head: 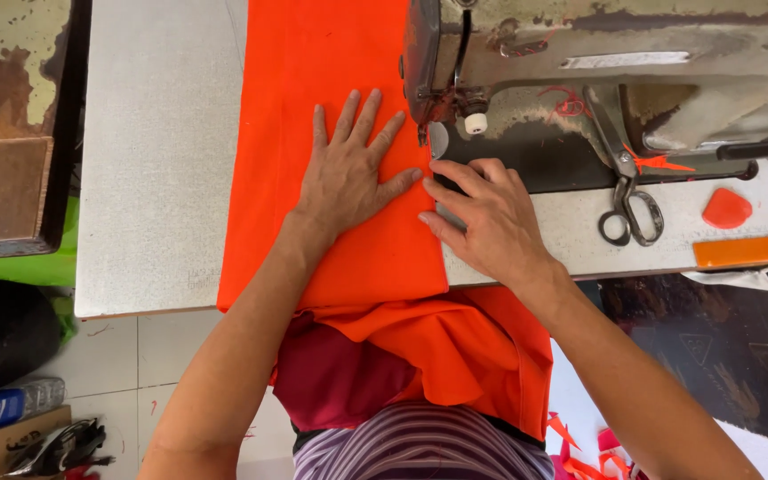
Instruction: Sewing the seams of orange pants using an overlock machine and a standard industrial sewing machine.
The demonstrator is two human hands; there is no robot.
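Left hand (348, 169) lies flat, fingers spread, on orange fabric (313, 107); right hand (482, 218) — fingers flat, holding nothing — presses its edge beside the sewing machine (580, 71) needle, fabric's long axis running toward the table's far edge.

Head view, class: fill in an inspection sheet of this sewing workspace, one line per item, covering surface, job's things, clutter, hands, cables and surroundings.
Surface: grey speckled table, bare at left.
Job's things: orange fabric lies flat on the table and drapes off the front edge; worn sewing machine with chipped paint.
Clutter: scissors, orange chalk piece, orange strip.
Hands: left hand pressed flat on the fabric; right hand at the fabric's edge beside the presser foot.
Cables: nothing seen.
Surroundings: tiled floor, plastic bottle, orange scraps.
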